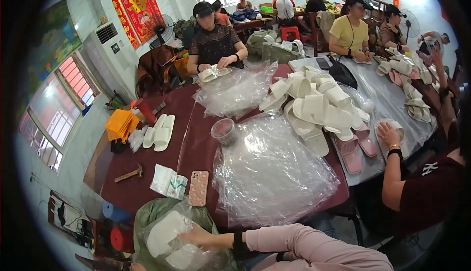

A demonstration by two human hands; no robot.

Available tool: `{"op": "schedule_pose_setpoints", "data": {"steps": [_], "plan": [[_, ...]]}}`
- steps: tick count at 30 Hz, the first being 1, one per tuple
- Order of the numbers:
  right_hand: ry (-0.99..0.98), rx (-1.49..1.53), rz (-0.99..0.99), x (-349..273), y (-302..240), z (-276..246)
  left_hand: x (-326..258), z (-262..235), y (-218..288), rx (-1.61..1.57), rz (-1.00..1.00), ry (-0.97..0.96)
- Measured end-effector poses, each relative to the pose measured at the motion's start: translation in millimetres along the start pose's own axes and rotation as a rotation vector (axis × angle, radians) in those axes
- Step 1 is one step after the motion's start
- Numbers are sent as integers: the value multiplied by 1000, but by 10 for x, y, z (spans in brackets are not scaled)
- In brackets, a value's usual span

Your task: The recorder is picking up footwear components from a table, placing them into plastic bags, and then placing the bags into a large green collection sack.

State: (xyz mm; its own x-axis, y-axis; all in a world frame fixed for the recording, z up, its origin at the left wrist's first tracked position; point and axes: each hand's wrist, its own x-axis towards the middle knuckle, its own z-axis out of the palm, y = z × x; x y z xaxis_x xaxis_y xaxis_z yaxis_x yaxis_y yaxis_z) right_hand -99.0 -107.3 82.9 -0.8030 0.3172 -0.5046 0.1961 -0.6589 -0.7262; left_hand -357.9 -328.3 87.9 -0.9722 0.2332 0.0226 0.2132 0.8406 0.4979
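Note:
My right hand [196,236] reaches in from the lower right, fingers closed on a pair of white slippers [169,232] in a clear plastic bag. The pair is over the mouth of a green sack [149,211], below the table's near edge. At the lower edge a small patch of skin, apparently my left hand [138,267], shows beside the sack; its fingers cannot be made out. On the table by the sack lie a phone in a pink patterned case [198,188] and a white-and-green packet [169,181].
Flat clear bags [274,168] cover the table's middle, beside a clear tub [223,130]. White slippers [319,106] are heaped farther right, near pink slippers [349,154]. A hammer [130,173] lies left. Co-workers handle slippers; one person's hand [388,133] rests on a slipper at right.

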Motion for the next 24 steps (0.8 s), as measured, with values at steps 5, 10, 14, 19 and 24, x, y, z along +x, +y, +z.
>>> {"op": "schedule_pose_setpoints", "data": {"steps": [5, 10, 14, 19, 24], "plan": [[-348, -65, -59, -31, 47, -238, 25, 115, -309, -84, 87, -36], [-535, -204, -21, 153, 185, -284, 140, 202, -833, -166, 183, -63], [-539, -179, -167, 548, 449, -374, 308, 445, -998, -247, 295, -120], [-498, -193, 115, 73, 135, 23, 306, 421, -1438, -240, 268, -66], [-630, -828, -102, 865, 749, -160, 326, 536, -1006, -193, 304, -53]]}}
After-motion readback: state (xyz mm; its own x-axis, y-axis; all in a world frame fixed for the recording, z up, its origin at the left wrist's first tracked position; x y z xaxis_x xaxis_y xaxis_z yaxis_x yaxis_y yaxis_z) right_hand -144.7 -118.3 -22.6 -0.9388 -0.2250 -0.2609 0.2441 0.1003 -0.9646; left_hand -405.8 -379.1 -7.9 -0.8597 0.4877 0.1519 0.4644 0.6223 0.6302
